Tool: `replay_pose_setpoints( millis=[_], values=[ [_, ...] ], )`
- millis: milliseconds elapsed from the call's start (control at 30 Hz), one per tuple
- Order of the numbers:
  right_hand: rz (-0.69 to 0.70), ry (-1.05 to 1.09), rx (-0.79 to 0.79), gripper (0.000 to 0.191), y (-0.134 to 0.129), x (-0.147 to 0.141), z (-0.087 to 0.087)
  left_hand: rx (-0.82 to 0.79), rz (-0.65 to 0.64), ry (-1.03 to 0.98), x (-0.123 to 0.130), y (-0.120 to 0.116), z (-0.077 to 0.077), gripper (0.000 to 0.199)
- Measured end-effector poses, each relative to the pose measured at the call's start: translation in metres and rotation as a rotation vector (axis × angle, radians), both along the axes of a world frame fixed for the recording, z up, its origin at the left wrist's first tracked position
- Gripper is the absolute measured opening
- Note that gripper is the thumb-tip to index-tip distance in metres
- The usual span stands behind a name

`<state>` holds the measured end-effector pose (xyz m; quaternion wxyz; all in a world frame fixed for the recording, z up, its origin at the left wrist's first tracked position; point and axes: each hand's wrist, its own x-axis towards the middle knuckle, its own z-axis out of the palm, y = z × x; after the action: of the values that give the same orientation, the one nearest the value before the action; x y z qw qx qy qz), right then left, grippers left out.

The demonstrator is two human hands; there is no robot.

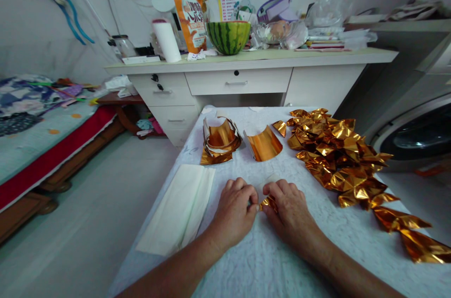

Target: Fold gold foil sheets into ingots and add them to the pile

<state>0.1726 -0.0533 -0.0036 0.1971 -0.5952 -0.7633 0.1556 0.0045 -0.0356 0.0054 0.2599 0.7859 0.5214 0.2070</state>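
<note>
A small piece of gold foil paper [268,204] sits between my two hands, low over the cloth. My right hand [287,204] is closed round it, thumb and fingers pressed on the foil. My left hand [235,211] pinches at the foil's left end, its fingers curled; the fingertips partly hide what they grip. Beyond the hands lie a curved gold sheet [265,144] and a curled stack of gold sheets [220,141]. To the left is a pale folded paper stack [178,209]. A heap of folded gold foil pieces [334,157] spreads on the right.
The table [246,260] is covered with a pale cloth. Behind it stands a white desk [243,81] with half a watermelon [228,36], an orange pouch [190,16] and a paper roll [167,41]. A bed [81,133] is left, a washing machine [419,115] right.
</note>
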Motion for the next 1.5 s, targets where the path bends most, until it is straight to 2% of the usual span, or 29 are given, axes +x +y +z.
replay_pose_setpoints(
  millis=[167,400,767,933,1000,1067,1133,1233,1367,1500],
  values=[
    [0.026,0.026,0.016,0.053,0.001,0.004,-0.002,-0.005,-0.005,-0.006,-0.002,0.0,-0.003,0.013],
    [0.061,-0.018,0.031,0.079,0.003,0.009,-0.01,0.003,-0.012,-0.026,-0.002,0.001,-0.002,0.012],
    [0.091,0.005,0.012,0.085,0.004,0.013,-0.014,0.012,-0.017,-0.034,-0.003,0.001,-0.002,0.013],
    [0.135,0.165,-0.03,0.091,0.0,0.019,-0.005,0.012,-0.039,-0.046,-0.004,0.0,0.0,0.014],
    [0.142,0.327,-0.068,0.084,0.0,0.024,0.001,0.011,-0.052,-0.049,-0.005,0.0,0.0,0.015],
    [0.046,0.481,-0.081,0.064,0.003,0.03,0.005,0.011,-0.062,-0.05,-0.005,0.0,-0.001,0.015],
    [-0.09,0.517,-0.041,0.039,0.009,0.038,0.005,0.009,-0.061,-0.051,-0.005,-0.001,-0.001,0.015],
    [-0.213,0.365,0.057,0.015,0.018,0.048,0.001,0.007,-0.053,-0.062,-0.004,-0.001,0.0,0.009],
    [-0.159,0.102,0.094,0.017,0.024,0.051,-0.005,-0.001,-0.038,-0.059,-0.001,0.0,0.002,0.002],
    [-0.167,-0.088,0.112,0.014,0.022,0.044,-0.007,0.033,0.007,-0.041,0.001,0.0,0.0,0.007]
  ],
)
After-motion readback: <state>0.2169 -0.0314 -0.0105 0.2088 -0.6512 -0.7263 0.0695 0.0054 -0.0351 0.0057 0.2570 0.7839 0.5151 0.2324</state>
